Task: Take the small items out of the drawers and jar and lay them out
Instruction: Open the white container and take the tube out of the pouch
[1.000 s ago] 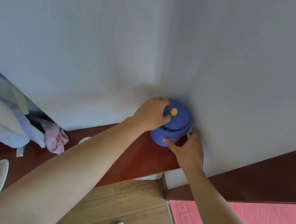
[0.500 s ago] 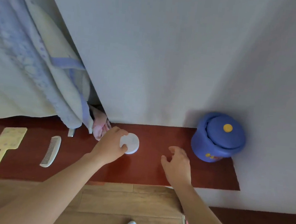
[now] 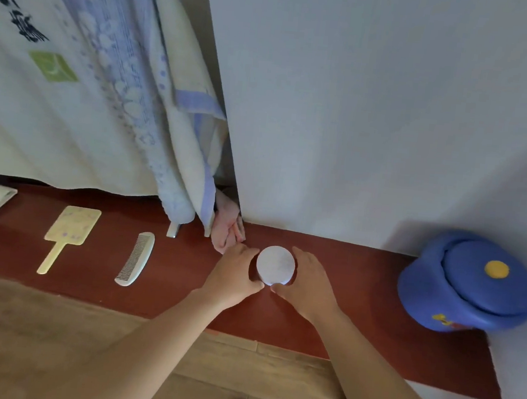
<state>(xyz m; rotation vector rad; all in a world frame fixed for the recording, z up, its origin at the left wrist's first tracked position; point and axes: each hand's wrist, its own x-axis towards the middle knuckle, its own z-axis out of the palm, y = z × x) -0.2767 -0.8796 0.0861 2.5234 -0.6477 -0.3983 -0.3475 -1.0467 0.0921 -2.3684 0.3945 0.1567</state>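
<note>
Red shelf (image 3: 179, 287), hands (image 3: 232, 275) (image 3: 310, 284) apparently gripping round tin (image 3: 276, 265)

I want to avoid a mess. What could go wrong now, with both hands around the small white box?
If the white round box opens between the left hand and right hand, any small contents may roll off the narrow red ledge to the floor. The lid of the blue jar sits tilted; a bump might dislodge it.
</note>
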